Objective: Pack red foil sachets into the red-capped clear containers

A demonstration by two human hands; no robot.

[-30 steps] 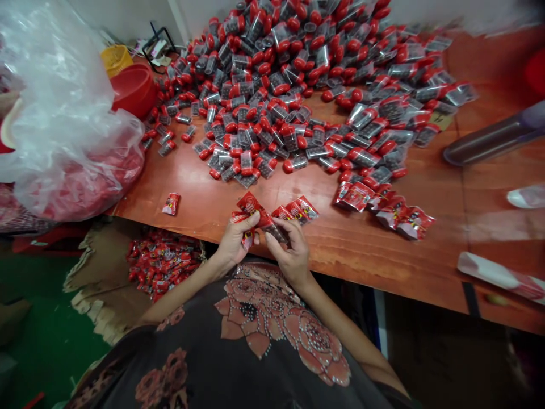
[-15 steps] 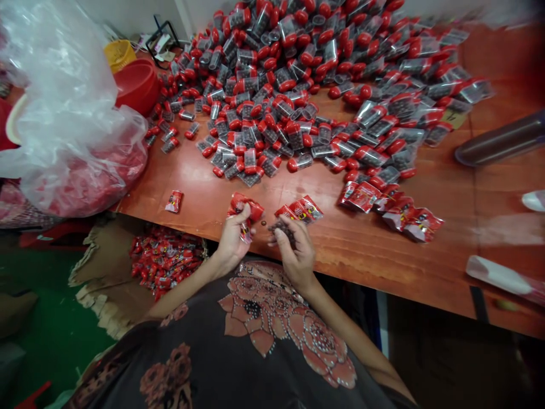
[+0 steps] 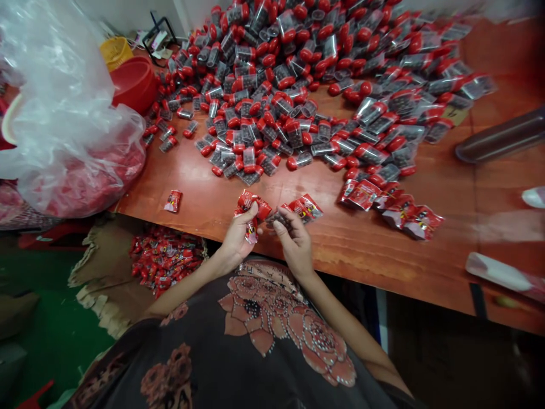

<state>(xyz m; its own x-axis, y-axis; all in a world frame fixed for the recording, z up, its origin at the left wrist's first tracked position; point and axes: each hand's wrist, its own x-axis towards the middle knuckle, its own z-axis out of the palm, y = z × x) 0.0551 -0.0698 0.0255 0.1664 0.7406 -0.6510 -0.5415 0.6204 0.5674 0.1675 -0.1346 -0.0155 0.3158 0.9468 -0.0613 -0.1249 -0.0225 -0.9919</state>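
Note:
Near the table's front edge, my left hand (image 3: pixel 239 234) is closed on a bunch of small red printed packets (image 3: pixel 251 203). My right hand (image 3: pixel 297 241) is curled around a clear container of dark pellets (image 3: pixel 279 218), partly hidden by the fingers. Its end is close to the packets in my left hand; I cannot tell whether they touch. Just behind my right hand a few red packets (image 3: pixel 310 207) lie on the table. A single red packet (image 3: pixel 173 201) lies off to the left.
Red-capped clear containers (image 3: pixel 293 130) are heaped across the table (image 3: pixel 204 196). More red packets (image 3: pixel 413 218) lie at right, near a clear tube (image 3: pixel 498 138). A plastic bag (image 3: pixel 76 142) and red bowl (image 3: pixel 135 85) stand left. Below is a carton of packets (image 3: pixel 166 261).
My left hand has shifted slightly right with the packets, closing the gap to the container in my right hand. A small brown bit seen between the hands earlier no longer shows.

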